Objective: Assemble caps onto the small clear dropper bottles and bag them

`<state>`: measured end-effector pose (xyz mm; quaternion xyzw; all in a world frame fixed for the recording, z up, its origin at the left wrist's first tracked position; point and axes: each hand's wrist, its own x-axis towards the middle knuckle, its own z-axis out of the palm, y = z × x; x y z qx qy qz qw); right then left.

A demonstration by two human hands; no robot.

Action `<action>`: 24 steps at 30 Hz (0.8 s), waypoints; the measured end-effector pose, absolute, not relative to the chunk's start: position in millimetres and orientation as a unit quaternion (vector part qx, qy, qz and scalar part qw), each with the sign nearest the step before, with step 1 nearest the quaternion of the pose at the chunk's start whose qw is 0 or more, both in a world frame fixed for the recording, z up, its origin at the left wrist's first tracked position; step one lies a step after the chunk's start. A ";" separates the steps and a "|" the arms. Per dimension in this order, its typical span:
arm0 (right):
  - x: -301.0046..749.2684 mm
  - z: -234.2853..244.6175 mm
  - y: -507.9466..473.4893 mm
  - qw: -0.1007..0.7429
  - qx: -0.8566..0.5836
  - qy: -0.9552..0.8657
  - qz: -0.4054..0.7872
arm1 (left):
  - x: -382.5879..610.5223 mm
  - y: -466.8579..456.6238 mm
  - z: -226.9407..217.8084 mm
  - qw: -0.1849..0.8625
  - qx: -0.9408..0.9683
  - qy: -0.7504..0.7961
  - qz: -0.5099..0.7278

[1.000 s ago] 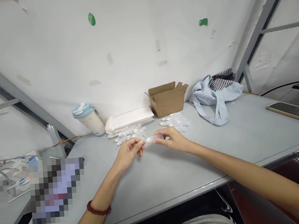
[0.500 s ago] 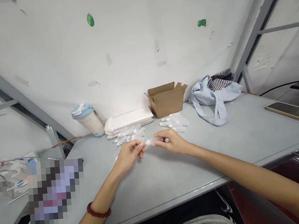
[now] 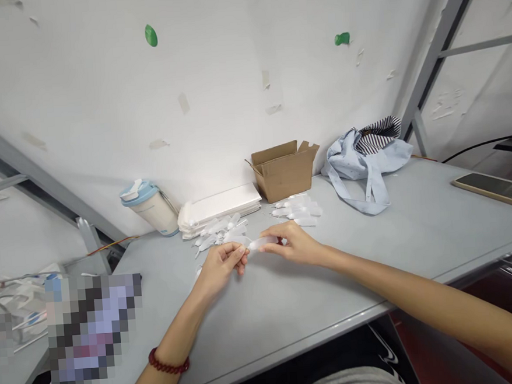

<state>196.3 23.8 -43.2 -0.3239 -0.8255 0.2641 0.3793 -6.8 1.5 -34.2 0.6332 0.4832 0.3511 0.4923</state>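
A small translucent plastic squeeze bottle [image 3: 258, 244] is held between my two hands above the table. My right hand [image 3: 292, 241] grips its body, thumb below and fingers above. At the narrow end, my left hand [image 3: 226, 264] pinches thumb against finger; the fingertips hide that tip. Just beyond my left hand lies a loose pile of similar white bottles [image 3: 217, 233], some with thin pointed ends. A second group of bottles [image 3: 299, 211] rests behind my right hand.
Along the wall stand a blue-lidded cup [image 3: 152, 211], a stack of white sheets or packets [image 3: 222, 205], an open cardboard box [image 3: 287, 172] and a light blue cloth bag [image 3: 360, 173]. A phone [image 3: 496, 190] lies at right. Something pixelated [image 3: 101, 325] is at left.
The view has shifted very slightly. Both hands keep the same hold on the bottle, with barely any visible movement.
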 end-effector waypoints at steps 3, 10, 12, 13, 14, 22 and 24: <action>196.2 -43.3 23.7 0.381 -0.321 -0.826 0.265 | -6.3 1.7 -34.5 0.503 0.626 0.481 0.352; 196.8 -42.7 23.1 0.377 -0.325 -0.825 0.267 | -5.8 1.1 -35.4 0.518 0.611 0.476 0.363; 196.9 -42.6 23.2 0.375 -0.326 -0.824 0.271 | -6.0 1.5 -35.6 0.518 0.611 0.477 0.363; 196.9 -42.7 23.2 0.375 -0.326 -0.824 0.273 | -6.2 1.9 -35.7 0.518 0.611 0.477 0.362; 196.9 -42.6 23.3 0.374 -0.326 -0.823 0.275 | -6.4 2.3 -35.9 0.517 0.612 0.476 0.362; 196.6 -40.2 22.7 0.374 -0.324 -0.820 0.288 | -9.2 4.9 -35.6 0.499 0.634 0.471 0.357; 196.7 -39.5 22.8 0.374 -0.326 -0.819 0.288 | -9.4 5.2 -34.5 0.494 0.636 0.472 0.357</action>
